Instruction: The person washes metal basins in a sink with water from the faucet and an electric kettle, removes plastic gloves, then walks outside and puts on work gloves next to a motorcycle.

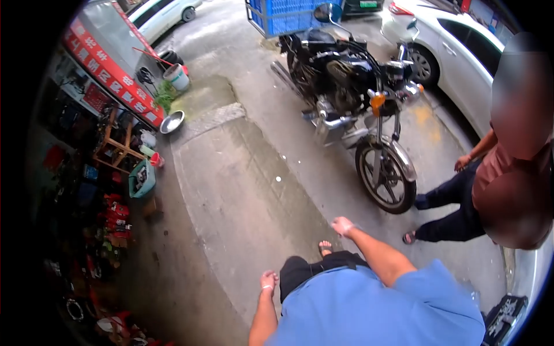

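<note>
My left hand (269, 280) hangs beside my dark shorts, its fingers loosely bent and a little apart, with nothing visible in it. A light band shows at that wrist. In front of my body, my right hand (343, 226) is held out with the fingers curled in. Nothing can be seen in it, and it touches nothing. Beyond it stands a black motorcycle (352, 75) with chrome parts, its front wheel (385, 177) turned toward me. The motorcycle is the thing nearest my right hand, and there is a gap between them.
A person (456, 202) in dark trousers stands at the right, near the front wheel. White car (447, 46) behind; blue crate (283, 16) at the back. Along the left are a metal basin (172, 122), a white bucket (176, 77), a green tub (142, 179) and a wooden frame (118, 147).
</note>
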{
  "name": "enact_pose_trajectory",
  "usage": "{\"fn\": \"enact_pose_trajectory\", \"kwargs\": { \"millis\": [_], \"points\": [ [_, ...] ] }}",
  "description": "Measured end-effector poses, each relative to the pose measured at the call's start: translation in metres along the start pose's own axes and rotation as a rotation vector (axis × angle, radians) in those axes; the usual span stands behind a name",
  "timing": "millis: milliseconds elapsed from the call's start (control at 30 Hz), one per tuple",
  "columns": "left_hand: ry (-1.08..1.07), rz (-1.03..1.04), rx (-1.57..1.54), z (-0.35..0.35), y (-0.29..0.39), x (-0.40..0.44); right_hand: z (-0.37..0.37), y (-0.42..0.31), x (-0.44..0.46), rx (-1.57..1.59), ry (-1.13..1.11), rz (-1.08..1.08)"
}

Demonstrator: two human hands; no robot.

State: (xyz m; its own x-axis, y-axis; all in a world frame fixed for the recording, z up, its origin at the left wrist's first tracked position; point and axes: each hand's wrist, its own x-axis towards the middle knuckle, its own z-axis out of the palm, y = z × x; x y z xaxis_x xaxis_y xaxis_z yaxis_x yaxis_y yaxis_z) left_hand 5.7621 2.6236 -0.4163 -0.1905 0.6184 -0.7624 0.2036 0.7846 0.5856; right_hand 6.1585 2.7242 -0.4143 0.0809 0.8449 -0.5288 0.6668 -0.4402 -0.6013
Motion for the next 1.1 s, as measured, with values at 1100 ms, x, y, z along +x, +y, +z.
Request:
{"fn": "enact_pose_trajectory", "kwargs": {
  "millis": [1100],
  "points": [
    [-0.224, 0.021, 0.134, -0.080, 0.019, 0.044, 0.080, 0.035, -0.214, 0.291, -0.015, 0.639]
  ]
}}
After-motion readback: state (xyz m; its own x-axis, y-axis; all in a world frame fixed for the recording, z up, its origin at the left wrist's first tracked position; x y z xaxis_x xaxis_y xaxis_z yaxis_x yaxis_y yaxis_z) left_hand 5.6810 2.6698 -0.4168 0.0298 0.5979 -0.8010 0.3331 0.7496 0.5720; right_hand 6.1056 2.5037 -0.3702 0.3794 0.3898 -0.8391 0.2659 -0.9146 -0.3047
